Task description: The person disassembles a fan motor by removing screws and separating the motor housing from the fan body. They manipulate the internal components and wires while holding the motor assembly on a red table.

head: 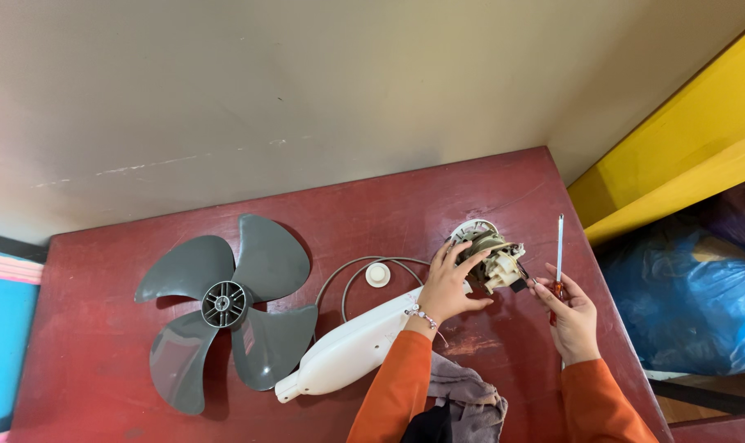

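Closest to us, a grey cloth (464,392) lies by our orange sleeves. Our right hand (571,316) is closed around a screwdriver (558,258) (shaft pointing up). Our left hand (450,285), fingers spread wide, rests on the fan motor (494,256), which seems joined to the white housing (352,351). Farther left lie a white cap (377,274), a looped cord (345,279) and the grey fan blade (225,303) on the red table (102,336).
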